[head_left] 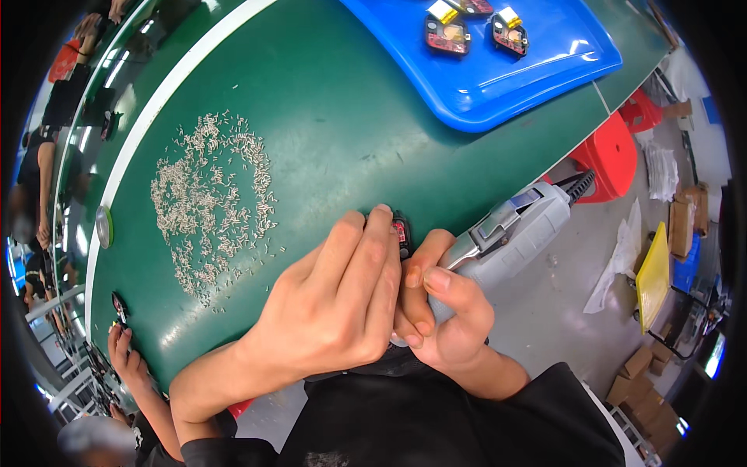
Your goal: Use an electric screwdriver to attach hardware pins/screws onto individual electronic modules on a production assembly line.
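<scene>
A small dark module (pixel 401 232) with a red part sits pinched under the left hand (pixel 334 300) at the green mat's near edge, the right hand (pixel 445 315) wrapping a smooth grey electric screwdriver (pixel 510 229), and a glossy blue tray (pixel 498 70) far right carries similar modules (pixel 447 35).

Your left hand (pixel 334 300) is covering nearly all of the small black part (pixel 401 233) you are gripping; only its far end is showing past your fingertips. Your right hand (pixel 443 311) is hiding the tip of the grey driver (pixel 513 229), so where the tip is meeting the part is not showing. The blue tray (pixel 498 78) is running off the far edge, cutting off one of its boards (pixel 476 6). The screws (pixel 210 194) on your left are too small to tell apart. A co-worker's hand (pixel 124 350) at near left is partly cropped.
</scene>
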A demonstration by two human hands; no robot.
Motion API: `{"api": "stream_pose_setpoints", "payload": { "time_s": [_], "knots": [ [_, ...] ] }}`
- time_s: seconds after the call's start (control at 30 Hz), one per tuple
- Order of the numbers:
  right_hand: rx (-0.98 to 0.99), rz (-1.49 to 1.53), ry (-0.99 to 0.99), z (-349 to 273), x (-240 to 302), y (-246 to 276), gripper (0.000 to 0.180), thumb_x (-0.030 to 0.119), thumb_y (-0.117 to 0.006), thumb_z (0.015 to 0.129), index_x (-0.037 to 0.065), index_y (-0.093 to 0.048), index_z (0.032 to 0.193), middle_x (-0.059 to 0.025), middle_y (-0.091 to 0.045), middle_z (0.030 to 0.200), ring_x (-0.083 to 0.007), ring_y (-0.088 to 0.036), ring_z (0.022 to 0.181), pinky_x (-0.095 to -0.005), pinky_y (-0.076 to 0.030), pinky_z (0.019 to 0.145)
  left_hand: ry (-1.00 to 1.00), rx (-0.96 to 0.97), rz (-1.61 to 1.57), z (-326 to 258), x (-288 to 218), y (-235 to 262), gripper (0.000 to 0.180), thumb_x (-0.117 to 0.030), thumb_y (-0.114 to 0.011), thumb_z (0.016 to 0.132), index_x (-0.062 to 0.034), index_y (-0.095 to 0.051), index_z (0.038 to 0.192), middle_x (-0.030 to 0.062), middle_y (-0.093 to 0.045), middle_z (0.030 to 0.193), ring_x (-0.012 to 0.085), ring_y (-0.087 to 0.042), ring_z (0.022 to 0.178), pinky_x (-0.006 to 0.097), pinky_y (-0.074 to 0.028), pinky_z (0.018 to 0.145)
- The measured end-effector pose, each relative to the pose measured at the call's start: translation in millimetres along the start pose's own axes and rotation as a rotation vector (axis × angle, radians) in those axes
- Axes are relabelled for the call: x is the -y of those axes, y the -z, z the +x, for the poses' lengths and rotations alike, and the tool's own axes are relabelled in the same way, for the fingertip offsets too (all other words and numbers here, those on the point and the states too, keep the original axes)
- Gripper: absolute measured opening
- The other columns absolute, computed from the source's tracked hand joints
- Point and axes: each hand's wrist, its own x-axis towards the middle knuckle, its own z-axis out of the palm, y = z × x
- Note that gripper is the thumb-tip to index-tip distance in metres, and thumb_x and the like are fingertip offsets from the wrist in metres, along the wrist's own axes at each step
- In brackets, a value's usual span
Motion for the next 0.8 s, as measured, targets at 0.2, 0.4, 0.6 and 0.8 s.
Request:
{"api": "stream_pose_setpoints", "payload": {
  "time_s": [0.2,0.4,0.6,0.8],
  "knots": [
    [0.171,-0.15,0.0,5.8,24.9,-2.0,0.015,0.019,-0.045,0.093,0.004,-0.044,0.09,-0.0037,-0.041,0.052,-0.0131,-0.04,0.041,-0.0285,-0.038,0.044,0.057,-0.02,-0.048,-9.9,1.6,-7.2,0.032,-0.004,-0.063,0.064,0.0168,-0.062,0.089,0.0278,-0.061,0.098,0.0305,-0.058,0.082,0.033,-0.053,0.065],
    [0.461,-0.441,0.259,36.0,92.7,-24.8,0.031,0.038,-0.042,0.099,0.008,-0.044,0.095,-0.0014,-0.043,0.055,-0.0127,-0.042,0.043,-0.0286,-0.04,0.048,0.089,0.01,-0.074,-15.2,-4.1,-4.6,0.044,-0.003,-0.066,0.061,0.0168,-0.06,0.1,0.0265,-0.06,0.109,0.0322,-0.06,0.085,0.037,-0.053,0.064],
    [0.557,-0.469,0.244,70.2,109.3,-13.7,0.034,0.039,-0.037,0.099,0.007,-0.047,0.099,-0.0011,-0.043,0.056,-0.0126,-0.044,0.045,-0.0287,-0.041,0.052,0.061,0.013,-0.003,-12.1,-3.7,-5.7,0.025,-0.001,-0.062,0.068,0.0151,-0.065,0.087,0.0259,-0.063,0.099,0.03,-0.06,0.086,0.032,-0.054,0.07],
    [0.525,-0.6,0.242,75.0,104.8,-22.3,0.036,0.039,-0.037,0.099,0.005,-0.049,0.1,-0.001,-0.043,0.055,-0.012,-0.043,0.043,-0.0276,-0.04,0.052,0.087,-0.12,0.026,-16.1,-2.7,-16.8,0.036,-0.001,-0.064,0.054,0.0136,-0.064,0.088,0.0223,-0.066,0.098,0.0296,-0.062,0.08,0.032,-0.053,0.061]
  ]
}}
